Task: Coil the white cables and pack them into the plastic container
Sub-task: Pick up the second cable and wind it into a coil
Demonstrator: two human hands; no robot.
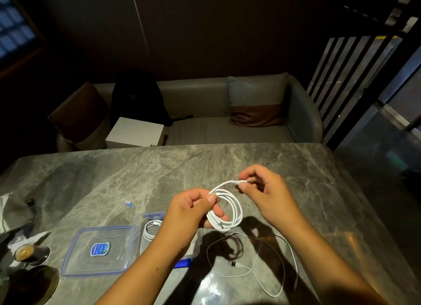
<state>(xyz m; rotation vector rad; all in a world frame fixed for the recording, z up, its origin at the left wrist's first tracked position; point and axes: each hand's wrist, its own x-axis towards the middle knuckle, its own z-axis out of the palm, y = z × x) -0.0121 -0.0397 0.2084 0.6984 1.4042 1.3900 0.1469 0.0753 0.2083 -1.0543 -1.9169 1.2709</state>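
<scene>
A white cable (230, 211) is wound into a round coil and held above the marble table. My left hand (191, 213) pinches the coil's left side between thumb and fingers. My right hand (266, 191) grips the cable's free end at the coil's top right. Below my left forearm sits the clear plastic container (197, 241) with blue clips, and a coiled white cable (150, 230) lies inside it. Another white cable (262, 270) lies loose and uncoiled on the table under my right forearm.
The container's lid (98, 250), with a blue label, lies flat to the left of the container. A glass with a dark drink (30, 253) and a dark round plate (34, 284) stand at the table's left edge. A sofa with cushions lies beyond the table.
</scene>
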